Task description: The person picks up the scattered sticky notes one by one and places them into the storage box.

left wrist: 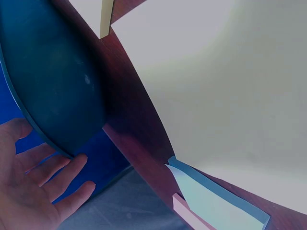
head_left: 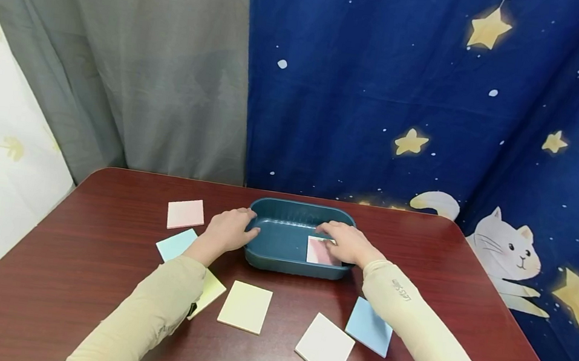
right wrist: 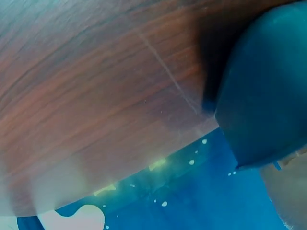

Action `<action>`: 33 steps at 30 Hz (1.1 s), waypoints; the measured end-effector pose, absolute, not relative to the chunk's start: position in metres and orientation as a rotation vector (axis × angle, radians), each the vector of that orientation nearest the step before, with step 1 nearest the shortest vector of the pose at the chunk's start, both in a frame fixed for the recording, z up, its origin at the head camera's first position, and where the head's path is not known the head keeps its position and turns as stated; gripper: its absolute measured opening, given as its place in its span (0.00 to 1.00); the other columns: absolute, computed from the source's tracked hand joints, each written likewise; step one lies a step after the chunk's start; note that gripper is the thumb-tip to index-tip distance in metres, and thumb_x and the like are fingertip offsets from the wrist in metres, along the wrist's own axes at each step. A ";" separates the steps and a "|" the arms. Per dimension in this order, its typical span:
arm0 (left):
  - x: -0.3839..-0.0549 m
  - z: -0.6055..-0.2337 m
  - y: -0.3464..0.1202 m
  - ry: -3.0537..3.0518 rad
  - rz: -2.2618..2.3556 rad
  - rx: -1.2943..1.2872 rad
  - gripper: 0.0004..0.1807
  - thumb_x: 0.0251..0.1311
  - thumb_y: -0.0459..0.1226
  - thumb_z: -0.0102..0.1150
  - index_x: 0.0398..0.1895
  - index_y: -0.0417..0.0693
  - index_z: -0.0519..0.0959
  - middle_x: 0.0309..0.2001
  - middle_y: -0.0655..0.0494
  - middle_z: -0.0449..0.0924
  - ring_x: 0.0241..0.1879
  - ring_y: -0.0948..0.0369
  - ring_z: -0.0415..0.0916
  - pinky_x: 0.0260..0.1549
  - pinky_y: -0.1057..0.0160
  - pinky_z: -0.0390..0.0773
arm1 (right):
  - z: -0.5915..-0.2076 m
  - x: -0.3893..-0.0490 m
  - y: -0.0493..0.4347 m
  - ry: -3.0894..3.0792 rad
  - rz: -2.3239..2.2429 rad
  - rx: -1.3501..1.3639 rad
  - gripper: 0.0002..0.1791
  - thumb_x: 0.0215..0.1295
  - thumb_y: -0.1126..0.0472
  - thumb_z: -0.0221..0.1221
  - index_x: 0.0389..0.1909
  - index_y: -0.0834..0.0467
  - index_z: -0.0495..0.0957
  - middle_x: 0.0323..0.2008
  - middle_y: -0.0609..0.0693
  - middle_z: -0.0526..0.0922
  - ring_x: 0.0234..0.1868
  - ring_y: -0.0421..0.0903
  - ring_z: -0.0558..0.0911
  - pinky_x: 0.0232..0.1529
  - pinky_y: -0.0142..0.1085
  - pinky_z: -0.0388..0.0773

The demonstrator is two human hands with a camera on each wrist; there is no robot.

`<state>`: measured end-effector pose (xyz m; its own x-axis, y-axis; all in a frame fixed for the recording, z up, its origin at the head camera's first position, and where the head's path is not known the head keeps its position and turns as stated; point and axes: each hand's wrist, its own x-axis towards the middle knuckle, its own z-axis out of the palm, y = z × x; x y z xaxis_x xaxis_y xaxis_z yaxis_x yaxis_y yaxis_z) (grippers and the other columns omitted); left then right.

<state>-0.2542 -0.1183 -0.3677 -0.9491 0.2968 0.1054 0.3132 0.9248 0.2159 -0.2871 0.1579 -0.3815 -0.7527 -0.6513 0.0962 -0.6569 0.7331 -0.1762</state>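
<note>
A dark teal plastic basin (head_left: 278, 264) stands near the table's back edge. A pink-and-white square pad (head_left: 315, 252) lies inside at its right end, partly covered by my right hand (head_left: 343, 241). That hand reaches in over the right rim, fingers spread from the thumb above the pad; the basin wall hides most of it in the right wrist view. At the left rim is my left hand (head_left: 227, 230), thumb and fingers apart. In the left wrist view its loose fingers (left wrist: 72, 170) stand right at the rim.
Left of the basin lie a pink pad (head_left: 185, 214), a light blue pad (head_left: 174, 243) and a yellow-green pad (head_left: 210, 293), partly under the left arm. In front are a pale yellow pad (head_left: 245, 307), a white pad (head_left: 324, 348) and a blue pad (head_left: 369, 327). Curtains (head_left: 330, 119) hang behind the table.
</note>
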 end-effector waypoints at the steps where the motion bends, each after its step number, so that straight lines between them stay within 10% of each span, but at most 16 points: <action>1: -0.254 -0.368 -0.118 -3.013 -0.356 -0.477 0.26 0.57 0.47 0.52 0.54 0.41 0.71 0.54 0.44 0.69 0.48 0.50 0.70 0.41 0.50 0.72 | -0.380 -0.287 0.160 -2.889 0.321 1.105 0.16 0.58 0.65 0.50 0.49 0.59 0.73 0.45 0.53 0.75 0.45 0.49 0.74 0.45 0.46 0.69; 33: -0.251 -0.367 -0.116 -3.000 -0.363 -0.491 0.26 0.57 0.46 0.53 0.54 0.38 0.71 0.53 0.42 0.69 0.48 0.49 0.70 0.42 0.50 0.71 | -0.343 -0.262 0.201 -2.884 0.258 1.028 0.16 0.59 0.61 0.54 0.49 0.56 0.73 0.37 0.48 0.75 0.36 0.44 0.74 0.38 0.41 0.71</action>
